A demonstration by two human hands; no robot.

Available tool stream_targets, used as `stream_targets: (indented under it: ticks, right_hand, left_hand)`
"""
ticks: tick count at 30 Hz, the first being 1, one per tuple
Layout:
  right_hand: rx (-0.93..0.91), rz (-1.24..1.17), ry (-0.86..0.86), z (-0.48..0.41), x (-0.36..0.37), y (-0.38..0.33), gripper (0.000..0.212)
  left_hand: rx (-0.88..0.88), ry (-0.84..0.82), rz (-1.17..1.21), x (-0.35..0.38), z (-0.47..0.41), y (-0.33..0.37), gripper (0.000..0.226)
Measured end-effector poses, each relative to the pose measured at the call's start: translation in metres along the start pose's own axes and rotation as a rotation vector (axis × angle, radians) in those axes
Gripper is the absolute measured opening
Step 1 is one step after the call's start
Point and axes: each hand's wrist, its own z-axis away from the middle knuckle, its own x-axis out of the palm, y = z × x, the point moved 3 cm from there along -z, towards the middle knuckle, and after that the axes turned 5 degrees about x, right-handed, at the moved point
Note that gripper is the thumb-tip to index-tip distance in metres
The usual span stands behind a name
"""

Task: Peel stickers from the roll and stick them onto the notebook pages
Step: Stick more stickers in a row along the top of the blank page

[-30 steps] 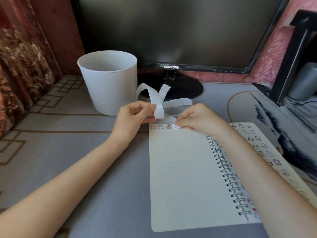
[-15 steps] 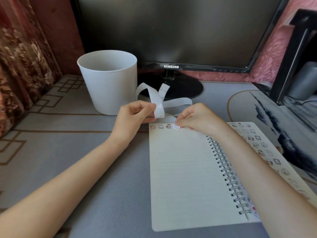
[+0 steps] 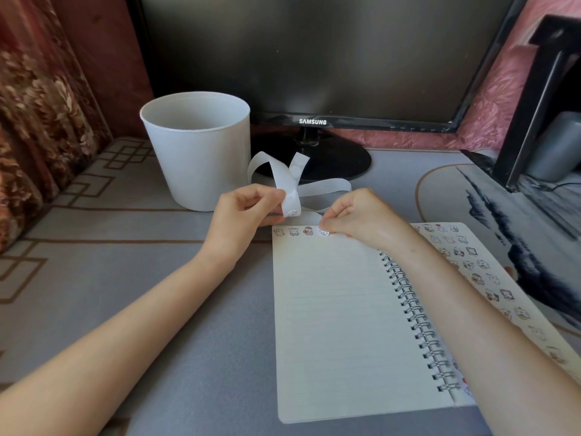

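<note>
An open spiral notebook (image 3: 339, 325) lies on the grey table. Three small stickers (image 3: 294, 231) sit in a row along the top edge of its left page. My right hand (image 3: 358, 217) has its fingers curled at that edge, pressing a round white sticker (image 3: 323, 231) down beside them. My left hand (image 3: 248, 209) pinches the end of the white sticker strip (image 3: 284, 180), which loops up and back behind both hands. The right page (image 3: 490, 278) is covered with several stickers.
A white bucket (image 3: 196, 152) stands behind my left hand. A dark Samsung monitor (image 3: 314, 58) on a round base fills the back. A patterned mat (image 3: 515, 215) and a grey speaker (image 3: 556, 146) are at the right, a curtain at the left.
Almost nothing: both hands stay in place, the right fingers still on the round sticker at the page's top edge.
</note>
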Motion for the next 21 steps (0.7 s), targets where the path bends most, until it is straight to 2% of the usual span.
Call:
stream_targets:
  ticks: [21]
  right_hand:
    - [-0.018, 0.05, 0.039, 0.0007, -0.0002, 0.0018, 0.015]
  left_hand:
    - [0.002, -0.003, 0.004, 0.0001, -0.0003, -0.001, 0.016]
